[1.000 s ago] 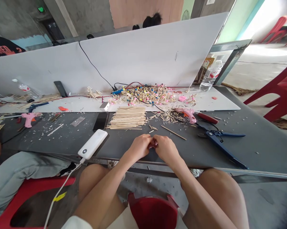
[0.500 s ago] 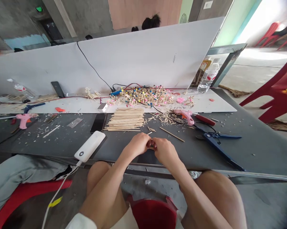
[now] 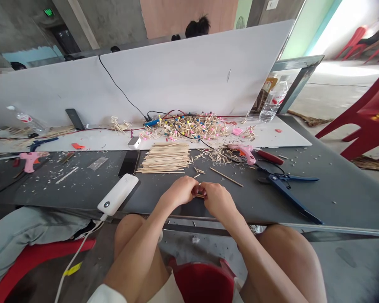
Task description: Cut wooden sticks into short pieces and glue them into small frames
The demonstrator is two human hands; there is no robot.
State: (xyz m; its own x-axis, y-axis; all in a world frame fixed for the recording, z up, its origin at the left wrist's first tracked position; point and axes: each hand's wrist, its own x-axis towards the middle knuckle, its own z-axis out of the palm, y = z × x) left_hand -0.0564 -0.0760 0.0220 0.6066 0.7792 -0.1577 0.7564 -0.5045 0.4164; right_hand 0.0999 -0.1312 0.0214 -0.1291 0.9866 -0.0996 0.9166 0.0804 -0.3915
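Note:
My left hand [image 3: 184, 189] and my right hand [image 3: 217, 196] meet fingertip to fingertip over the table's near edge. Both are closed, pinching small pieces of wooden stick [image 3: 200, 196] that my fingers mostly cover; how many there are I cannot tell. Just beyond them lie a few short cut pieces [image 3: 199, 170] and one longer stick [image 3: 226, 177]. A flat row of long thin wooden sticks [image 3: 165, 159] is laid out behind my left hand. Farther back, a heap of short sticks with coloured ball ends [image 3: 192, 127] rests on a white board.
To the right lie a pink glue gun [image 3: 246, 155], a red-handled tool [image 3: 270, 157] and blue-handled cutters [image 3: 285, 191]. On the left are a white power bank [image 3: 118, 193] with a cable, a black phone [image 3: 129, 163] and another pink glue gun [image 3: 29, 161]. A white partition [image 3: 183, 75] stands behind.
The view has shifted very slightly. Both hands stay together in the same place, with only a small movement of the fingers around the stick pieces.

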